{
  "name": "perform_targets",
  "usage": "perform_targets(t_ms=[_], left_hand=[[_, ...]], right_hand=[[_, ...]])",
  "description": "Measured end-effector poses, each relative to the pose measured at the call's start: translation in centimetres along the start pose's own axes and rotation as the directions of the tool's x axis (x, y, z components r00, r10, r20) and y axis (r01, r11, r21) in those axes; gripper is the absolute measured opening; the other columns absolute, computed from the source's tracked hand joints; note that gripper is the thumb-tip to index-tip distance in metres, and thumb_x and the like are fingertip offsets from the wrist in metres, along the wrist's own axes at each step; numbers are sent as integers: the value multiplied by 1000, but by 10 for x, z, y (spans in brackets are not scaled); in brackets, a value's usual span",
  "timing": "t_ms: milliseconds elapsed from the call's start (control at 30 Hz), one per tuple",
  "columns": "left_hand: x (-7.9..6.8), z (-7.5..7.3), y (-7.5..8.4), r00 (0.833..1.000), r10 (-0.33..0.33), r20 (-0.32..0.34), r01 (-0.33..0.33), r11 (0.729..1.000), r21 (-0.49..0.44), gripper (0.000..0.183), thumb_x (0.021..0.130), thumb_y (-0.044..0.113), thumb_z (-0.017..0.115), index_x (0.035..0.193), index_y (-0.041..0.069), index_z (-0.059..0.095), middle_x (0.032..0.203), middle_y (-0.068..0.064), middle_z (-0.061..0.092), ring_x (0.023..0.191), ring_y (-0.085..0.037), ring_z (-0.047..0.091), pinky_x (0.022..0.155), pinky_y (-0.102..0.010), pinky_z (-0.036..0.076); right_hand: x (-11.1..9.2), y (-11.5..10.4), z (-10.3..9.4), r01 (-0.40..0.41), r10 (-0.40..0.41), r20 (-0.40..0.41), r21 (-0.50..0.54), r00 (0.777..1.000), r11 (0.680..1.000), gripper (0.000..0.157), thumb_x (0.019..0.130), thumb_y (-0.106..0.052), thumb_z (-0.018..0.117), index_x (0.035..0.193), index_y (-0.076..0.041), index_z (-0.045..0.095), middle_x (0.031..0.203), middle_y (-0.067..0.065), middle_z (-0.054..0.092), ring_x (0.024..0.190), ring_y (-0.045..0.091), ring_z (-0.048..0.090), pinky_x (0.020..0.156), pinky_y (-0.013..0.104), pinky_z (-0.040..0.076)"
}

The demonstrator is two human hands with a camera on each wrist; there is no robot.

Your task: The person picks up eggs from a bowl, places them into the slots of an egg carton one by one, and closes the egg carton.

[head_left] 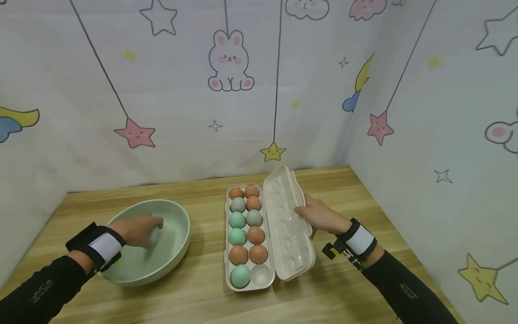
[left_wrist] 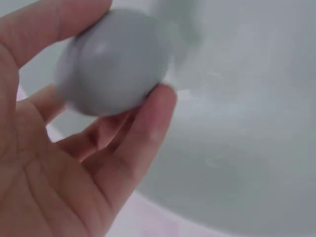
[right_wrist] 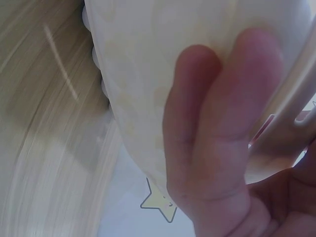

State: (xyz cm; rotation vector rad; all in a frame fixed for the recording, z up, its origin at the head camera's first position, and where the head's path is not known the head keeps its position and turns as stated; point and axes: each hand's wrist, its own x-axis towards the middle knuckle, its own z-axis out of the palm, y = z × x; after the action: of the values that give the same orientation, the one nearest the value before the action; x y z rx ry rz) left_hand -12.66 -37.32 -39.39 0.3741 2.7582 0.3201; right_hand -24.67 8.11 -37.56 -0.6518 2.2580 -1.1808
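My left hand [head_left: 139, 229] is inside the pale green bowl [head_left: 178, 229], above its bottom. In the left wrist view, thumb and fingertips pinch a smooth grey egg [left_wrist: 118, 64], slightly blurred; the head view mostly hides it behind the hand. At the centre stands a long egg carton [head_left: 262, 275], its lid raised and leaning right. Brown, mint-green and grey eggs fill two rows, save for one bare cup at the near right corner. My right hand [head_left: 321, 216] grips the outer edge of the lid [head_left: 283, 225], with two fingers [right_wrist: 222, 113] flat along its outside.
All of this stands on a wood-grain table [head_left: 206, 297]. A white cloth wall [head_left: 182, 103] with printed stars and a rabbit rises behind it, and a similar wall [head_left: 425, 148] runs along the right side.
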Motion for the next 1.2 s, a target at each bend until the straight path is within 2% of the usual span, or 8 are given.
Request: perform_targets(t_ms=[167, 267, 533, 800, 933, 1000, 1067, 1200], left_hand=[[5, -9, 14, 990, 51, -132, -50, 999, 9, 35, 70, 8, 75, 102, 5, 62, 90, -7, 52, 76, -20, 52, 62, -35, 46], [8, -17, 27, 981, 79, -175, -84, 996, -17, 34, 74, 10, 74, 104, 6, 61, 96, -8, 56, 83, -22, 57, 65, -38, 49], [10, -35, 64, 967, 128, -222, -148, 986, -74, 33, 81, 10, 71, 111, 8, 57, 101, -9, 60, 85, -23, 58, 65, -38, 49], [27, -26, 93, 941, 228, -249, -240, 971, -18, 35, 81, 14, 73, 112, 9, 59, 105, -4, 60, 91, -21, 58, 71, -37, 49], [33, -17, 112, 908, 336, -252, -345, 939, 10, 37, 83, 19, 72, 116, 9, 59, 106, -1, 59, 94, -18, 58, 76, -34, 48], [35, -11, 120, 874, 409, -262, -417, 909, 26, 38, 83, 19, 72, 116, 8, 59, 108, -2, 60, 96, -18, 58, 80, -34, 47], [38, -6, 128, 849, 462, -256, -469, 883, 36, 37, 83, 19, 72, 116, 9, 59, 108, -1, 59, 98, -17, 56, 82, -33, 46], [42, 1, 145, 820, 522, -235, -532, 846, 24, 33, 82, 15, 72, 112, 11, 60, 104, 3, 56, 93, -13, 53, 81, -29, 45]], right_hand=[[0, 0, 0, -3, 3, -9, -5, 1000, 1000, 55, 100, -16, 36, 148, 4, 19, 90, 19, 60, 64, 23, 65, 46, 44, 50], [0, -1, 0, -8, 8, -9, -10, 1000, 1000, 55, 100, -16, 36, 149, 3, 18, 90, 19, 60, 64, 23, 65, 46, 44, 50], [0, -2, 1, -10, 10, -9, -20, 1000, 1000, 54, 100, -16, 36, 148, 4, 20, 88, 18, 60, 63, 23, 65, 45, 42, 49], [0, -3, 1, -23, 23, -18, -25, 1000, 999, 55, 100, -17, 36, 148, 4, 20, 91, 19, 60, 66, 23, 65, 46, 42, 50], [0, -2, 2, -27, 26, -17, -20, 999, 999, 55, 100, -17, 36, 149, 3, 19, 92, 19, 60, 67, 24, 66, 47, 44, 50], [1, -2, 3, -27, 27, -15, -16, 1000, 999, 55, 100, -17, 36, 148, 3, 19, 90, 19, 60, 66, 24, 66, 47, 43, 50], [1, -1, 3, -28, 27, -17, -11, 999, 1000, 55, 100, -16, 36, 148, 4, 19, 89, 18, 60, 65, 23, 65, 46, 42, 50], [1, -1, 3, -26, 25, -20, -15, 999, 1000, 55, 100, -16, 36, 148, 4, 20, 86, 18, 60, 63, 23, 65, 45, 40, 49]])
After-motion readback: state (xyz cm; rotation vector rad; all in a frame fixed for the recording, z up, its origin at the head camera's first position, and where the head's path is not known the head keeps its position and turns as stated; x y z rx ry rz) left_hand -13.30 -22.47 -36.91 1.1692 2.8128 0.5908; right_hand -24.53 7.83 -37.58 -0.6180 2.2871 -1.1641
